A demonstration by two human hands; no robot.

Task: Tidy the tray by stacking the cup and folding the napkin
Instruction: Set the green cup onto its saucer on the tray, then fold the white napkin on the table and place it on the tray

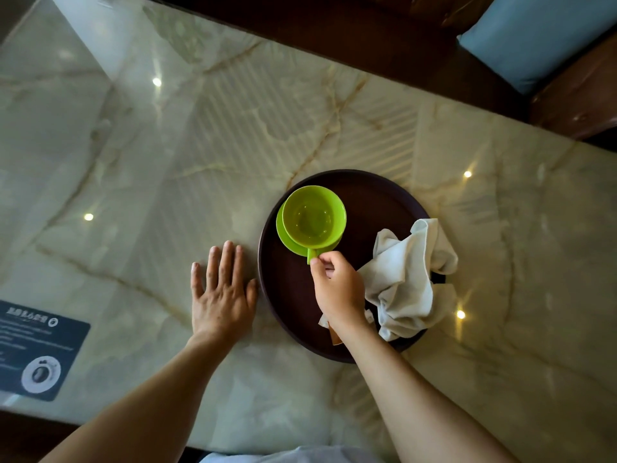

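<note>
A round dark brown tray [374, 192] lies on the marble table. In its left half a lime green cup [313, 216] sits on a matching green saucer [287, 240]. My right hand [337, 290] pinches the cup's handle from the near side. A crumpled white napkin [409, 279] lies in the tray's right part and hangs over its rim. My left hand [222, 295] rests flat on the table, fingers spread, just left of the tray and touching its rim with the thumb.
The glossy marble table [167, 162] runs wide to the left and far side. A dark blue printed card [36, 350] lies at the near left edge. A small orange-and-white packet [332, 332] shows under my right wrist. A blue cushion [534, 35] sits beyond the far edge.
</note>
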